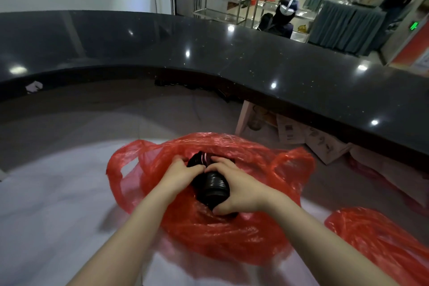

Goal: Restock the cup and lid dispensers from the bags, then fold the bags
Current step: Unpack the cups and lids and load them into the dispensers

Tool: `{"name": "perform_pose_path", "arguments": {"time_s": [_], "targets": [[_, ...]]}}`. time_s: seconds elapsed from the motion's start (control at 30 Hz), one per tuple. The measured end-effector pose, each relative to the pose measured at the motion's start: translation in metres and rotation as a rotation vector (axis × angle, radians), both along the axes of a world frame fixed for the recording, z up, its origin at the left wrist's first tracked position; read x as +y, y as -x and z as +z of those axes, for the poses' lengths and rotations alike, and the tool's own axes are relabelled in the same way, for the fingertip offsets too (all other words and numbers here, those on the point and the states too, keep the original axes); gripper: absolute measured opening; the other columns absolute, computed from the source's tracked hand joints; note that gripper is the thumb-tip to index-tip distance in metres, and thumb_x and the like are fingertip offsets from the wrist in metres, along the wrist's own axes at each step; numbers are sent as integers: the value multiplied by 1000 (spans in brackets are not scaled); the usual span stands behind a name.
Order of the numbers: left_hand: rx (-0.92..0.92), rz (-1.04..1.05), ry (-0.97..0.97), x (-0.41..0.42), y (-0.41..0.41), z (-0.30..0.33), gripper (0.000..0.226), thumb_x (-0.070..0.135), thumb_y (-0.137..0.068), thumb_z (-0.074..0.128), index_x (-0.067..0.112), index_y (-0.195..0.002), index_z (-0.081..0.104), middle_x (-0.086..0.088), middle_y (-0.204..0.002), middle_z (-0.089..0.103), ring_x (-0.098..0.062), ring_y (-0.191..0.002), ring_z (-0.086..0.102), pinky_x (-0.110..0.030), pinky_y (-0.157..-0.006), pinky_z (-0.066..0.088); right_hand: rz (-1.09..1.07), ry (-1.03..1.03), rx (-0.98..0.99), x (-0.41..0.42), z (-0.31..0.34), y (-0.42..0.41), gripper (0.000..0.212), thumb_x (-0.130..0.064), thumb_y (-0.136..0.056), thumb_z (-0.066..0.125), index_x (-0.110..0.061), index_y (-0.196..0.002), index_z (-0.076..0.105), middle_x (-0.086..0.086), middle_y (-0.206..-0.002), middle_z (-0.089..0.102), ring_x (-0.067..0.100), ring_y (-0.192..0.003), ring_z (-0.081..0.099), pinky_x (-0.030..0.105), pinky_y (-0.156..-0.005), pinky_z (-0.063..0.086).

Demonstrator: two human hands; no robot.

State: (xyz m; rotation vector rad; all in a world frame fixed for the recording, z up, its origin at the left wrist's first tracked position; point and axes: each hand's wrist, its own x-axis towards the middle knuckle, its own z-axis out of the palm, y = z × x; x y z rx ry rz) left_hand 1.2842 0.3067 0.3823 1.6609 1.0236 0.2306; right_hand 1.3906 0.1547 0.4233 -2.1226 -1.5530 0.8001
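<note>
A person's left hand point(183, 170) and right hand point(234, 189) are both gripping a stack of black lids point(212, 184) inside an open red plastic bag point(209, 227) lying on a white surface point(53, 193), below a curved black counter point(209, 53).

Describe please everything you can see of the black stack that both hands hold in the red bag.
The stack of black lids looks like ribbed, glossy plastic, nested into a short column. It lies tilted inside the open mouth of the red plastic bag. The right hand grips its near end; the left hand holds its far part. Its exact count is unclear.
</note>
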Motion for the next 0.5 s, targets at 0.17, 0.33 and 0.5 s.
{"name": "perform_pose_path", "arguments": {"time_s": [0.17, 0.33, 0.5], "targets": [[-33, -81, -5, -4, 7, 7, 39, 27, -68, 73, 12, -104, 65, -3, -93, 70, -17, -87, 67, -30, -76, 53, -48, 39, 68, -18, 0, 5, 84, -31, -62, 83, -40, -132, 37, -13, -144, 19, 9, -128, 35, 14, -94, 36], [-20, -153, -47, -7, 20, 9, 21, 16, -76, 71, 20, -96, 67, 0, -89, 71, -13, -82, 68, -27, -72, 53, -75, 55, 208, -37, 7, 0, 80, -35, -60, 81, -46, -127, 39, -19, -124, 47, -1, -110, 52, 22, -90, 48], [-84, -247, -103, -13, 33, 20, 40, 28, -68, 77, 26, -106, 64, 12, -97, 69, -7, -93, 66, -24, -83, 51, -149, -47, 248, -54, 25, -6, 75, -38, -56, 80, -54, -119, 43, -15, -126, 47, 3, -113, 52, 24, -91, 48]]}}
